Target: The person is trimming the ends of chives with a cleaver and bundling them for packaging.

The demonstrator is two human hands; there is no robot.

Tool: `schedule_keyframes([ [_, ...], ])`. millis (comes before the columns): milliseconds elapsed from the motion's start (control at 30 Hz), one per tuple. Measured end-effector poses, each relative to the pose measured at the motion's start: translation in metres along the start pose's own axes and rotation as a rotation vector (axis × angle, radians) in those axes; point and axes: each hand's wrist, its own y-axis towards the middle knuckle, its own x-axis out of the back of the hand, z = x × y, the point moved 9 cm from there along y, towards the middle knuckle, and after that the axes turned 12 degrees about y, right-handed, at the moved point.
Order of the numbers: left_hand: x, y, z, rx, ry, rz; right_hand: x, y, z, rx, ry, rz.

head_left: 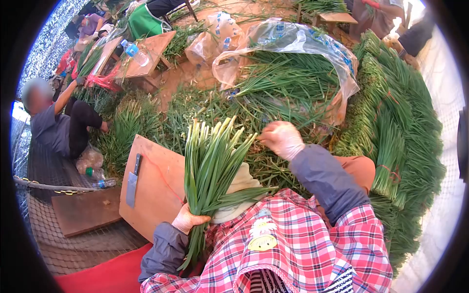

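— What are the hands doing?

— The left hand (188,220) is closing tight around a bunch of chives (212,163), gripping it low down. The gloved right hand (282,139) is curling at the loose greens (273,105) just beyond it; I cannot tell whether it is gripping any.

— How is the bunch looking?

— Long, flat, deep green leaves, with pale cut ends fanning up and away and tips drooping below the left hand.

— And around them?

— A knife (133,180) is lying on a wooden board (156,195) left of the left hand. Tied bundles (391,132) are lying stacked to the right of the right hand.
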Motion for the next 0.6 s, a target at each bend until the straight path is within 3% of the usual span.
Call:
schedule_keyframes([
  [67, -0.004, 0.003, -0.002, -0.005, 0.016, -0.004, 0.002, 0.016, 0.041, 0.143, -0.001, -0.057],
  [167, -0.005, 0.008, -0.001, -0.002, 0.027, -0.004, -0.052, 0.027, 0.031, 0.081, -0.18, 0.304],
  [267, -0.004, 0.012, 0.003, -0.028, 0.032, 0.006, -0.063, 0.021, 0.013, -0.103, -0.068, 0.506],
  [300, -0.004, 0.012, 0.003, -0.016, 0.025, 0.001, -0.051, 0.019, 0.013, -0.049, 0.038, 0.373],
  [400, -0.006, 0.013, -0.001, -0.015, 0.023, -0.007, -0.015, 0.015, -0.02, -0.284, 0.261, 0.077],
  [433, -0.005, 0.015, 0.0, -0.036, 0.029, -0.008, -0.003, 0.009, -0.047, -0.4, 0.197, -0.052],
  [467, -0.005, 0.015, 0.002, -0.054, 0.033, -0.01, 0.008, 0.002, -0.069, -0.51, 0.096, -0.021],
  [500, -0.006, 0.014, 0.004, -0.037, 0.001, -0.009, 0.014, -0.005, -0.082, -0.508, -0.039, 0.092],
  [533, -0.007, 0.011, 0.004, -0.018, -0.029, -0.008, 0.009, -0.028, -0.1, -0.649, -0.142, 0.316],
  [600, -0.009, 0.012, 0.007, -0.004, -0.076, -0.001, -0.001, -0.062, -0.094, -0.659, -0.158, 0.57],
])
